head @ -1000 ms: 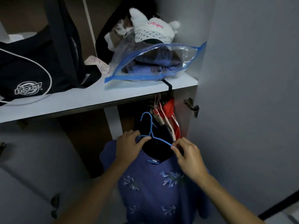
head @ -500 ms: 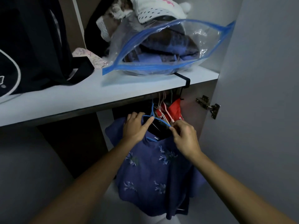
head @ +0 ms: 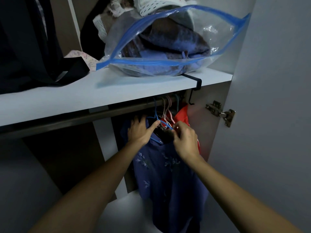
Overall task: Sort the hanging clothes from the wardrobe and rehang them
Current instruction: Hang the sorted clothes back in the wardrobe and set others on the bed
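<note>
A blue embroidered top [head: 166, 175] hangs on a thin blue hanger [head: 157, 117] whose hook reaches up to the dark rail [head: 70, 121] under the shelf. My left hand [head: 140, 130] grips the top's left shoulder over the hanger, thumb pointing right. My right hand [head: 185, 140] pinches the hanger's right arm at the neckline. Behind them hang a red garment [head: 182, 114] and several pale hangers [head: 166, 110].
A white shelf [head: 117, 91] above holds a clear zip bag of folded clothes [head: 170, 47], a white cap [head: 156, 5] and a black bag [head: 28, 47]. A black hook [head: 193, 88] clips the shelf edge. The open door [head: 272, 98] with its hinge [head: 222, 112] stands right.
Both hands have lifted the blue top and its hanger up and into the wardrobe, from below the shelf to the rail. The view has closed in on the shelf.
</note>
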Tool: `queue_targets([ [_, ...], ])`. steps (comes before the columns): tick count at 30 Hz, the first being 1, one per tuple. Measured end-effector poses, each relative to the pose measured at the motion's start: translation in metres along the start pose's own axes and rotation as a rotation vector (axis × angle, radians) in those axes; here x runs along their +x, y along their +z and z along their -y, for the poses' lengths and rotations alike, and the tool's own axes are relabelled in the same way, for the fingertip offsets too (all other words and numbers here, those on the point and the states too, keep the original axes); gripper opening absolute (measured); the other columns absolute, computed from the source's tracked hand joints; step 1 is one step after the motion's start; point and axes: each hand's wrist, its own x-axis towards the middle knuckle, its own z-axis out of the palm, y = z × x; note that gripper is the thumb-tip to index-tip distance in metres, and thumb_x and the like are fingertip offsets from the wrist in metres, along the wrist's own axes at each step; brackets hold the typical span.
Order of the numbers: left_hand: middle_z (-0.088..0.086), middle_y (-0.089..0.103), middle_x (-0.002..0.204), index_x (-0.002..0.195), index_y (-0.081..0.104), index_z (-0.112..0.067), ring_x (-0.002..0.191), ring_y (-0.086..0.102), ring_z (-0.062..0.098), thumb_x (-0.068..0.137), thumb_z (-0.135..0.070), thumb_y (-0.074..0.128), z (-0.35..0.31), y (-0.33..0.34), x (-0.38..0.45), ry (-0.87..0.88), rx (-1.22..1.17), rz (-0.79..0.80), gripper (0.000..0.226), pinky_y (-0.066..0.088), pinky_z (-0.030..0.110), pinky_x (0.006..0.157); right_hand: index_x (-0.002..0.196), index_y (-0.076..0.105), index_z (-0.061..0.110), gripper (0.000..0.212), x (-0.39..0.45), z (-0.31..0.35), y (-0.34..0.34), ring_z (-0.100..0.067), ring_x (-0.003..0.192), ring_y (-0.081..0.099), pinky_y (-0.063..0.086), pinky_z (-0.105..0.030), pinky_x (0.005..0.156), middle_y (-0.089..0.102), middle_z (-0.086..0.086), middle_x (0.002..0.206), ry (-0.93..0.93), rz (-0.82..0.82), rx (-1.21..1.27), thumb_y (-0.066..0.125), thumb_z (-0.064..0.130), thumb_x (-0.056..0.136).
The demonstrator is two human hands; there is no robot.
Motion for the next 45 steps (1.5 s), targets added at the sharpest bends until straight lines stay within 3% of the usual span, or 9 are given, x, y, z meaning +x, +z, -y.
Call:
queue_targets([
  [6,0.009,0.045,0.149,0.143,0.049,-0.028,0.138,0.045,0.035,0.089,-0.084,0.044,-0.003,0.01,0.028,0.021,0.005,0.051,0.078,0.046,0.049,0.106,0.097,0.063,0.014,0.013,0.011,-0.005,0.013,-0.022,0.079,0.058,0.038,-0.035,0.068,0.067,-0.002,0.091,0.05,-0.037,-0.011,0.064,0.002,0.091],
  [13,0.007,0.042,0.159,0.154,0.041,-0.035,0.144,0.044,0.033,0.075,-0.098,0.035,0.005,0.027,0.044,0.008,-0.039,0.295,0.101,0.039,0.05,0.115,0.1,0.061,0.009,0.02,-0.003,-0.022,0.032,-0.03,0.086,0.056,0.037,-0.037,0.069,0.06,-0.008,0.097,0.016,0.018,-0.168,0.06,-0.007,0.087],
  [16,0.003,0.045,0.158,0.152,0.043,-0.038,0.141,0.048,0.031,0.065,-0.105,0.03,0.006,0.029,0.054,0.022,-0.044,0.291,0.111,0.042,0.049,0.113,0.102,0.062,0.008,0.025,-0.004,-0.028,0.035,-0.025,0.091,0.047,0.044,-0.039,0.076,0.057,-0.007,0.099,-0.015,0.02,-0.236,0.061,-0.011,0.085],
  [20,0.003,0.042,0.16,0.153,0.04,-0.036,0.142,0.047,0.031,0.067,-0.102,0.032,0.011,0.029,0.055,0.018,-0.036,0.276,0.108,0.042,0.046,0.112,0.111,0.061,0.009,0.038,-0.015,-0.03,0.04,-0.021,0.1,0.04,0.048,-0.037,0.084,0.046,-0.004,0.11,-0.006,0.084,-0.293,0.062,-0.012,0.079],
  [27,0.001,0.035,0.166,0.16,0.03,-0.039,0.149,0.039,0.029,0.086,-0.088,0.041,0.014,0.018,0.042,0.032,-0.098,0.281,0.09,0.037,0.045,0.119,0.135,0.055,0.014,0.046,-0.02,-0.019,0.023,-0.022,0.108,0.042,0.045,-0.042,0.089,0.043,-0.001,0.122,0.01,0.207,-0.315,0.063,0.013,0.09],
  [30,0.003,0.039,0.163,0.16,0.032,-0.037,0.147,0.039,0.029,0.082,-0.089,0.033,0.013,0.005,0.017,0.027,-0.049,0.248,0.094,0.039,0.047,0.117,0.143,0.049,0.017,0.05,-0.026,-0.019,0.0,-0.024,0.116,0.043,0.045,-0.041,0.095,0.044,-0.002,0.131,-0.021,0.269,-0.344,0.061,0.026,0.095],
  [35,0.008,0.041,0.158,0.161,0.032,-0.03,0.142,0.04,0.034,0.098,-0.075,0.039,0.002,-0.018,-0.053,-0.091,0.099,0.198,0.077,0.044,0.048,0.108,0.145,0.05,0.019,0.05,-0.043,-0.021,-0.043,-0.022,0.121,0.043,0.044,-0.04,0.1,0.045,0.0,0.138,-0.07,0.335,-0.254,0.06,0.031,0.097],
  [41,0.005,0.04,0.161,0.162,0.029,-0.034,0.144,0.038,0.028,0.093,-0.083,0.019,-0.036,-0.066,-0.206,-0.213,0.189,0.094,0.085,0.045,0.046,0.109,0.148,0.051,0.018,0.056,-0.089,-0.005,-0.089,-0.024,0.126,0.047,0.044,-0.044,0.104,0.051,-0.002,0.141,-0.254,0.506,-0.124,0.049,0.044,0.099],
  [45,0.0,0.041,0.159,0.161,0.031,-0.034,0.139,0.043,0.025,0.098,-0.077,0.024,-0.053,-0.116,-0.31,-0.298,0.354,0.019,0.076,0.049,0.047,0.102,0.147,0.052,0.017,0.055,-0.133,0.027,-0.106,-0.029,0.126,0.05,0.045,-0.047,0.103,0.053,-0.006,0.142,-0.393,0.601,0.009,0.05,0.043,0.099],
])
